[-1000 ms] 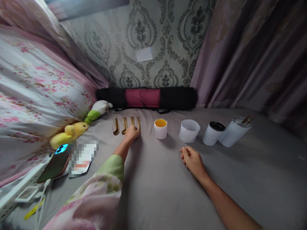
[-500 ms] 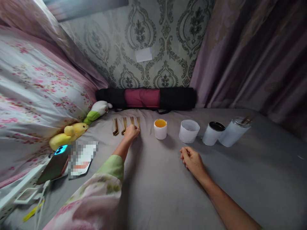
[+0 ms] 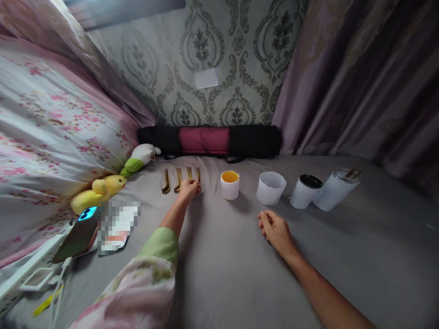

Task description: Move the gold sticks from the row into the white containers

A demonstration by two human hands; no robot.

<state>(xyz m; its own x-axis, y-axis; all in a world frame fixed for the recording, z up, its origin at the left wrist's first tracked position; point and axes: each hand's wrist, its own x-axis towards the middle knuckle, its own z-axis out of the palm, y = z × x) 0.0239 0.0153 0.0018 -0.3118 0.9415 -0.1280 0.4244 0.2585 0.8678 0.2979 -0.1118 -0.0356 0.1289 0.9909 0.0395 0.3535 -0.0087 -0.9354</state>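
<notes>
Several small groups of slim gold-coloured utensils lie on the grey sheet, among them the leftmost group (image 3: 166, 182) and a second group (image 3: 178, 179). My left hand (image 3: 188, 189) is over the lower ends of the two right-hand groups, its fingers pinched at the rightmost gold-coloured utensil (image 3: 198, 173). The hand hides the lower part of these pieces. My right hand (image 3: 275, 230) rests on the sheet with its fingers curled, and nothing shows in it. Beyond it stands a wide white tub (image 3: 270, 189). To the left is a white cup with a yellow inside (image 3: 229, 187).
A white cup with a dark inside (image 3: 303, 194) and a tilted pale jar holding sticks (image 3: 331, 194) stand at right. A black and maroon bag (image 3: 204, 140) lies along the wall. Plush toys (image 3: 111, 185), a phone (image 3: 77, 237) and a power strip (image 3: 20, 276) are at left.
My left hand has shifted very slightly at the rightmost gold-coloured utensils, its fingers turning a little. My right hand and the containers stay where they were.
</notes>
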